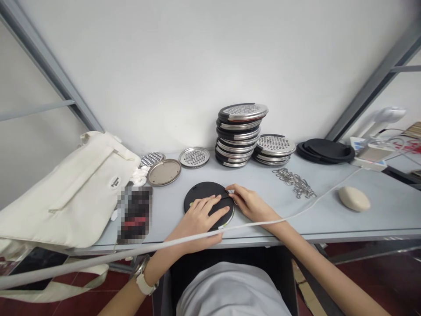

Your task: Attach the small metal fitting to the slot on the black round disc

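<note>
while resting the left hand [197, 218] over the black disc [206, 189], works with the right hand [252, 205] at the right side of its rim. does not seem to grasp anything with the left: only lays down the fingers, a little spread, as if for pressing the disc on the table [167, 206]. with the right, pinches between thumb and forefinger a small dark piece [227, 192], just at the rim; cannot tell exactly of which kind. find the disc flat on the table, close to the near edge, with the metal clips [294, 182] to the right, well apart from it. behind, see also the tall stack [238, 142] of round things with metal faces, and beside it the lower stack [274, 147]. from this, judge the step as fitting or adjusting the small piece at the rim, probably not yet completed. for the next move, would need to hold the disc steady under the left fingers, to guide the pinch carefully, and to check the seat of the piece before opening the right hand. should mind also the white cable [98, 259], crossing in view before the forearms.
</note>
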Tool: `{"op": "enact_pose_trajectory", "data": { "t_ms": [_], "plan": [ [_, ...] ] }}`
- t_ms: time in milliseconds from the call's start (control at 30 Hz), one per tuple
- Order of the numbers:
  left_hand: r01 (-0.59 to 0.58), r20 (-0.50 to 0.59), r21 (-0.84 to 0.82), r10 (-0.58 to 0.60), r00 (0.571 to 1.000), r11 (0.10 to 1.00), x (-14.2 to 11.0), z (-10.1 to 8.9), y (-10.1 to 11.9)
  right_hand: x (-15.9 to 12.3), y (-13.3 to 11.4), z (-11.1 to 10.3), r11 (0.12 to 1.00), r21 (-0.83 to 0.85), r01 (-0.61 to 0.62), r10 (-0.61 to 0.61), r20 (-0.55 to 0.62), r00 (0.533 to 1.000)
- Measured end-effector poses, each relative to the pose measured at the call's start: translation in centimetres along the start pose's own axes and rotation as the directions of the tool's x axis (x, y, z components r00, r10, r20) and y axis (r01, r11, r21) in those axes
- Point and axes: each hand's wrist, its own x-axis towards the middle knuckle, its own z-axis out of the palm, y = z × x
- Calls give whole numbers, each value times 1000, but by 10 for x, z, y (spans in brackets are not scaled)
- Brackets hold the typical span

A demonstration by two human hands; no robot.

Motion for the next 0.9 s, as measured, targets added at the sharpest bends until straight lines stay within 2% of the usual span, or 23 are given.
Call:
{"op": "enact_pose_trajectory", "data": {
  "t_ms": [267, 900],
  "plan": [
    [3, 4, -4, -3, 1000, 1000, 1, -1, 1, 0, -1, 0, 999, 1, -39, 39, 22, 999],
    [10, 10, -5, -10, 1000, 1000, 0, 0, 0, -2, 2, 3, 998, 40, -44, 43, 10, 999]
  ]
}}
